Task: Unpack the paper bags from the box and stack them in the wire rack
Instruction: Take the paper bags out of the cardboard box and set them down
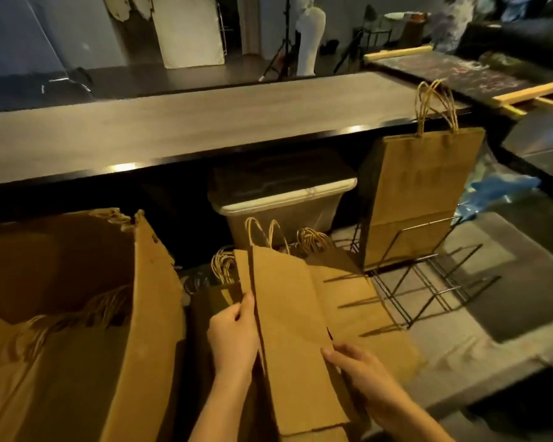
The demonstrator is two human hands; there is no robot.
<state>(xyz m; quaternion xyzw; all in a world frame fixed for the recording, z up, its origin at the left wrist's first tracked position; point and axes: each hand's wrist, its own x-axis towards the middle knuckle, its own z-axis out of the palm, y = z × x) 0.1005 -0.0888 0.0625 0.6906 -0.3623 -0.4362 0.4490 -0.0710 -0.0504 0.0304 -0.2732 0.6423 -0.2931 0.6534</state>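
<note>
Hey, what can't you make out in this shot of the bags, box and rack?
Head view:
- Bag count in the cardboard box: dark interior, near wall hides it.
- Back slots of the wire rack: hidden behind the upright bag.
- Number of held bags: layers overlap.

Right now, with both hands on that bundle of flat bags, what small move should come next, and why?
Probably carry the bundle right, toward the wire rack. The left hand and right hand hold its edges, it is out of the box, and the rack shows free slots in front of the one upright bag.
</note>
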